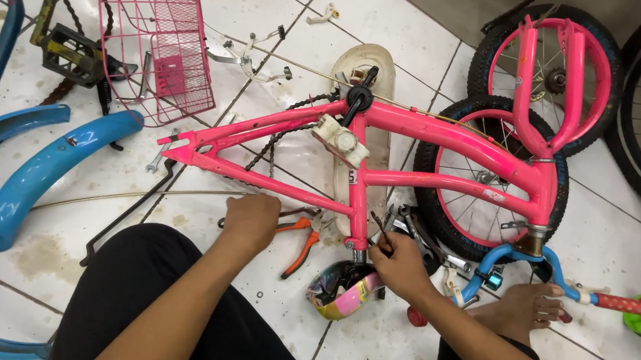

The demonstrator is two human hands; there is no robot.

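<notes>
White floor tiles carry everything. Your left hand closes over the pink bicycle frame, which lies flat, long axis left-right, fork right. Your right hand pinches a thin dark tool, its tip hidden. Orange pliers lie between.

The bicycle frame and wire basket are bright pink, the mudguard sky blue, the pliers orange-handled, the saddle multicoloured, the floor white-tiled.
</notes>
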